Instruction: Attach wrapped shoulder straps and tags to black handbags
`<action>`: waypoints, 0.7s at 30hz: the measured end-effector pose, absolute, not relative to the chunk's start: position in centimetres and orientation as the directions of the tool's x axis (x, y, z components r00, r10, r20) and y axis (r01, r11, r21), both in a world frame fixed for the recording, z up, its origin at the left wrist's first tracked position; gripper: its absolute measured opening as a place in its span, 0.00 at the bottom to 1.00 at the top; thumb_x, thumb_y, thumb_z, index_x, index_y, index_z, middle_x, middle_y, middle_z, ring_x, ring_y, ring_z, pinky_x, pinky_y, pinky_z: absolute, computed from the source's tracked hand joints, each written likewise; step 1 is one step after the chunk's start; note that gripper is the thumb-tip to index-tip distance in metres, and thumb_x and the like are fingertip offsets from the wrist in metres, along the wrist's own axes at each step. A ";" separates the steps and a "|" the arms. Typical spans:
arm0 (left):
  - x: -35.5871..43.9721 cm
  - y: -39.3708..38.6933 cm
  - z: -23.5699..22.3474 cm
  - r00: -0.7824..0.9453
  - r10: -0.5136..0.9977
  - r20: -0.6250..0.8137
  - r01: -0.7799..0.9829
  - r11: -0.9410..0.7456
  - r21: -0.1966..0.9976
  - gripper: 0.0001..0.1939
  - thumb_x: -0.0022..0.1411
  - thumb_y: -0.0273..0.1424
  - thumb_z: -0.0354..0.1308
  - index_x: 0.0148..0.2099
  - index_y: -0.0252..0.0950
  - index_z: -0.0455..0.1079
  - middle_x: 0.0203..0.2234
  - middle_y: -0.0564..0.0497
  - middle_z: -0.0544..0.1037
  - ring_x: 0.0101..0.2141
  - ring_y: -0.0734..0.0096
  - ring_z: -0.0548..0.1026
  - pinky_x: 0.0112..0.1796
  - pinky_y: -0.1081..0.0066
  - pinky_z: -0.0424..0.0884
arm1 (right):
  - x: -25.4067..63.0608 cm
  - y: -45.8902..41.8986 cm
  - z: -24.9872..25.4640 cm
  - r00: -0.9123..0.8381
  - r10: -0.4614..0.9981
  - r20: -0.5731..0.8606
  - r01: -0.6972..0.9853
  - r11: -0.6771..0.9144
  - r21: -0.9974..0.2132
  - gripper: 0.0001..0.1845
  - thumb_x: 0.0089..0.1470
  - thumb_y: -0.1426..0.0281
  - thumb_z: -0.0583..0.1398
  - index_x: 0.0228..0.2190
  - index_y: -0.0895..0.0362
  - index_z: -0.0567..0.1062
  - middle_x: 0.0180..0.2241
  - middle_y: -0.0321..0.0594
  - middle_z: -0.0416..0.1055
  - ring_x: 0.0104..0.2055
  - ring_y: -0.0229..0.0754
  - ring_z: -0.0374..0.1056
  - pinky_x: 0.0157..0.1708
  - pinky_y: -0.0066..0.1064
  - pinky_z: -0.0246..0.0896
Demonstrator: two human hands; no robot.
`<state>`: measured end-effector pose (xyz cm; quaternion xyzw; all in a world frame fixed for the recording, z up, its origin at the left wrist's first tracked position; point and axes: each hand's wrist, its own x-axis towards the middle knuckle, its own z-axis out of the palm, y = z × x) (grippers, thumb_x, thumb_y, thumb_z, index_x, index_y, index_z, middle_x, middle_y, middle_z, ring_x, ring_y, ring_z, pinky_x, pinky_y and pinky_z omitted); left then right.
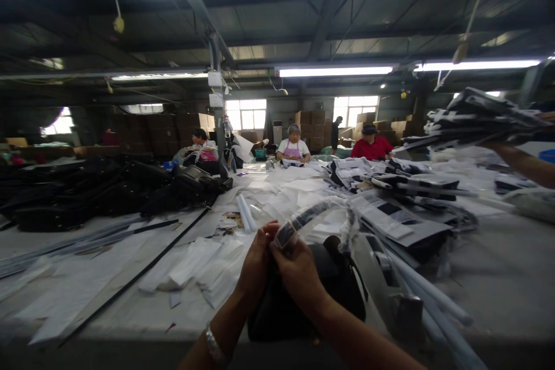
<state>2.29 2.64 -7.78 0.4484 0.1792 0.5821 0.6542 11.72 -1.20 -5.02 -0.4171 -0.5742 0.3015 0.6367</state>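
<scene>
A black handbag (318, 295) sits at the table's front edge, just below my hands. Its strap (312, 214), wrapped in clear plastic, arches up over the bag, with a gold-coloured buckle near the end I hold. My right hand (301, 269) is closed on that end, thumb and fingers pinching by the buckle. Close beside it, my left hand (255, 260) has its fingers bent against the same wrapped end. The fingertips of both hands partly hide each other. My forearms cover part of the bag's front.
White paper sheets (203, 266) lie left of the bag, beside a long black strip (139, 274). Black bags (87, 191) are heaped far left. Wrapped flat pieces (403, 225) pile up on the right. Another person's arm (526, 165) holds a stack (481, 118). Several people sit opposite.
</scene>
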 end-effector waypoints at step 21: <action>-3.1 5.1 -7.7 0.296 0.794 0.532 0.242 -0.601 0.762 0.17 0.66 0.43 0.54 0.45 0.39 0.78 0.44 0.45 0.80 0.47 0.56 0.76 0.50 0.60 0.68 | 17.9 -1.7 -0.1 0.338 0.917 0.212 -0.637 0.389 -0.665 0.19 0.50 0.67 0.67 0.45 0.56 0.76 0.44 0.42 0.80 0.53 0.45 0.71 0.58 0.37 0.59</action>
